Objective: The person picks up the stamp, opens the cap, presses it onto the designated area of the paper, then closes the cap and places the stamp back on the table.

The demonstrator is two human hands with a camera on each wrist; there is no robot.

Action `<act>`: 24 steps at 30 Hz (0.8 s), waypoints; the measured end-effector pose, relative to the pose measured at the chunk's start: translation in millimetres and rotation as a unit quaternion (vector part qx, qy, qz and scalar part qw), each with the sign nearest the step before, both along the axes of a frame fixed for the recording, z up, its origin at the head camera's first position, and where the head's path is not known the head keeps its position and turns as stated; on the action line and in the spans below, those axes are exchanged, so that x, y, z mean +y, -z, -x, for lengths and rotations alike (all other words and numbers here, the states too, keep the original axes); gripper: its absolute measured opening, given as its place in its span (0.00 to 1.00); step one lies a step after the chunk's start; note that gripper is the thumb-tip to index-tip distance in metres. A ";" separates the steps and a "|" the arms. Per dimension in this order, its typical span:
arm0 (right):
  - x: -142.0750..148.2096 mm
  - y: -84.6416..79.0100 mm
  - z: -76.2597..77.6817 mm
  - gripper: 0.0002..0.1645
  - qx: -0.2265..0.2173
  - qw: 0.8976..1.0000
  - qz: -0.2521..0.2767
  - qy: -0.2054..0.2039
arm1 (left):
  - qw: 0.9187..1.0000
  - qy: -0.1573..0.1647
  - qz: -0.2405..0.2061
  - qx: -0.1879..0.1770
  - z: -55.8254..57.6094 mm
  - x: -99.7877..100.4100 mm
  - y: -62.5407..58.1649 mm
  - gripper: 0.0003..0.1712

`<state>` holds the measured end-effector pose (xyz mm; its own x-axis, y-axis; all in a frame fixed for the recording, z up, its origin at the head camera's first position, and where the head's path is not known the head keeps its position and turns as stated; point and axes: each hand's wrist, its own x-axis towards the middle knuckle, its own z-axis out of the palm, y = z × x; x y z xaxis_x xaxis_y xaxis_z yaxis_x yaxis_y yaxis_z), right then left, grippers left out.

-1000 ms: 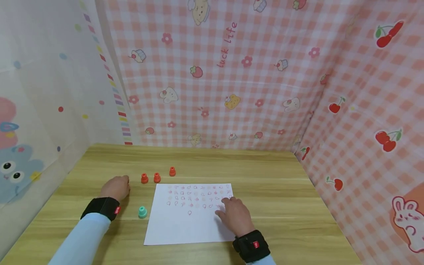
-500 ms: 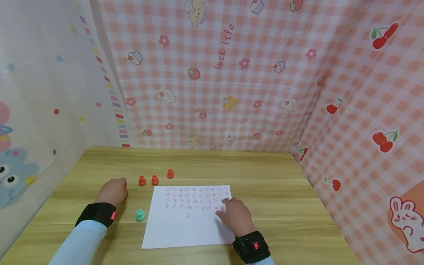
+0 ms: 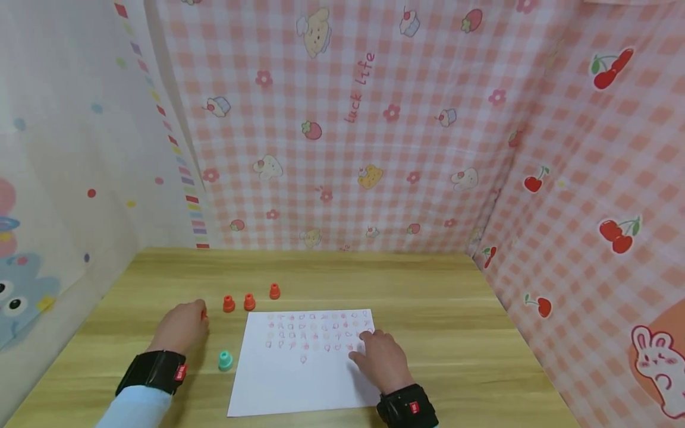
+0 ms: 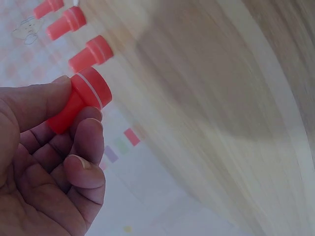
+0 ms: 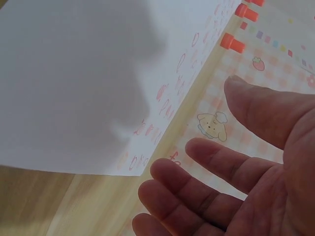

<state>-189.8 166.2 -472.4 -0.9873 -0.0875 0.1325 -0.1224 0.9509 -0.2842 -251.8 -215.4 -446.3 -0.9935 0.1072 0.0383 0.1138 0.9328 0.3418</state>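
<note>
My left hand [image 3: 179, 330] is at the left of the table, pinching a red toy stamp [image 4: 81, 101] between thumb and fingers. In the head view only a sliver of that stamp shows at the fingertips. Just right of this hand stand three more red stamps [image 3: 249, 302] in a loose row. A teal stamp [image 3: 225, 361] stands nearer to me, left of the white paper [image 3: 299, 392]. Rows of small red and pale printed marks cover the paper's upper half. Over the paper's right edge is my right hand [image 3: 384, 361], holding nothing, its fingers spread and slightly bent.
The wooden table [image 3: 455, 333] carries all of this. A pink checked cloth [image 3: 342, 142] hangs behind it, another checked cloth [image 3: 578, 196] along the right side. A white patterned cloth [image 3: 112, 154] closes off the left.
The head view has tilted slightly upward, so everything sits lower in it. A bit of the held red stamp now shows at my left fingertips. Both hands have barely moved over the table.
</note>
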 end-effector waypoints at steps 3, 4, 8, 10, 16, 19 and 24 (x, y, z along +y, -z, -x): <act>-1.3 1.9 -1.1 0.23 0.003 1.000 -0.002 -0.005 | 1.000 0.002 -0.007 0.002 -5.2 5.0 -0.2 0.08; -2.2 2.1 -1.0 0.24 -0.001 1.000 -0.002 -0.005 | 1.000 0.004 -0.010 0.004 -6.8 7.7 -0.5 0.08; -5.6 1.4 1.8 0.23 -0.011 1.000 -0.006 -0.003 | 1.000 0.012 -0.020 0.013 -13.2 23.6 -2.5 0.09; -7.4 0.3 3.8 0.23 -0.015 1.000 -0.008 -0.002 | 0.999 0.014 -0.025 0.016 -16.2 32.4 -3.2 0.09; -11.7 -1.5 6.2 0.20 -0.008 1.000 -0.012 -0.004 | 0.999 0.017 -0.040 0.026 -23.3 60.2 -1.4 0.08; -12.7 -0.6 5.8 0.20 -0.003 1.000 -0.011 -0.002 | 0.998 0.027 -0.049 0.029 -26.3 75.7 1.8 0.08; -14.0 1.0 5.1 0.19 0.007 1.000 -0.010 -0.001 | 0.997 0.039 -0.066 0.031 -31.0 98.6 7.4 0.08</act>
<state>-194.9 152.2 -473.5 -0.9854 -0.0913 0.1438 -0.1270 0.9563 -0.2634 -220.8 -116.8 -453.7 -0.9777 0.1739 0.1179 0.2087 0.8676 0.4514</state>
